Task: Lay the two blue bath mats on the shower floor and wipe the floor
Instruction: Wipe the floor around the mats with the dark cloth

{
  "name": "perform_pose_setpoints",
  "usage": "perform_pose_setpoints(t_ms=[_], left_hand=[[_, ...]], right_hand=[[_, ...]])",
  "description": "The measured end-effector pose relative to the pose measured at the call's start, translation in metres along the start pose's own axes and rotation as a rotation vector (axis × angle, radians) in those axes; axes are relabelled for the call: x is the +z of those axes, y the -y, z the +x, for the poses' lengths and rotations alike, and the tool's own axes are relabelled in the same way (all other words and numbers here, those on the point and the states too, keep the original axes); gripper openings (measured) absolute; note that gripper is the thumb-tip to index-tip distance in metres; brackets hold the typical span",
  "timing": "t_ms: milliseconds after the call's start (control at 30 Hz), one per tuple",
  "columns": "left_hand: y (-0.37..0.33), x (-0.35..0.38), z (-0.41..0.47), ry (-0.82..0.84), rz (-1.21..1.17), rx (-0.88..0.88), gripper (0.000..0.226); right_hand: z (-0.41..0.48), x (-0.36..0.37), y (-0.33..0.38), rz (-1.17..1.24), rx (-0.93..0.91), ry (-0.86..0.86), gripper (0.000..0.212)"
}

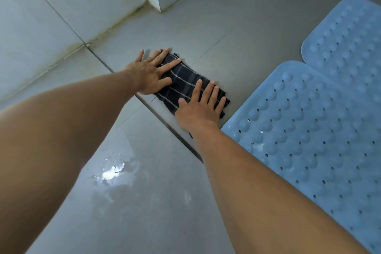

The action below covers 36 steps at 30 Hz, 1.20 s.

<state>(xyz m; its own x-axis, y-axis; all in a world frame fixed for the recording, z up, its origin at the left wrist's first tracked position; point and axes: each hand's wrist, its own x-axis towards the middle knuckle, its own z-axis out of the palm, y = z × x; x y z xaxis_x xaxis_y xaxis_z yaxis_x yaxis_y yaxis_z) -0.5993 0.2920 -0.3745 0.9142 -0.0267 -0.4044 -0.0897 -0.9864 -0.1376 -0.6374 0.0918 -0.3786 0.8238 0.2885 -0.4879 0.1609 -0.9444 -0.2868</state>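
No text, label, brand, number or sign could be read anywhere in the view.
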Motion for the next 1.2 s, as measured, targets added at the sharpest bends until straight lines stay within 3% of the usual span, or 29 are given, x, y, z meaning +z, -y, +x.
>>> perform_pose_setpoints(t_ms=[300,467,800,1200], left_hand=[[-0.014,-0.022,0.060,-0.036,0.014,0.027,0.064],[-0.019,-0.029,0.055,0.043,0.008,0.008,0.067],[-0.012,-0.028,0.057,0.042,-0.017,0.013,0.067],[-0.015,-0.044,0.110,-0.065,-0.011,0.155,0.067]], right_hand=[[0.048,-0.029,-0.032,-0.026,0.011,-0.053,0.073],[0.043,-0.031,-0.034,0.006,0.006,-0.076,0.073],[0.036,-0.035,-0.002,0.166,0.193,-0.123,0.076],[0.072,-0.043,-0.024,0.125,0.268,-0.293,0.067]])
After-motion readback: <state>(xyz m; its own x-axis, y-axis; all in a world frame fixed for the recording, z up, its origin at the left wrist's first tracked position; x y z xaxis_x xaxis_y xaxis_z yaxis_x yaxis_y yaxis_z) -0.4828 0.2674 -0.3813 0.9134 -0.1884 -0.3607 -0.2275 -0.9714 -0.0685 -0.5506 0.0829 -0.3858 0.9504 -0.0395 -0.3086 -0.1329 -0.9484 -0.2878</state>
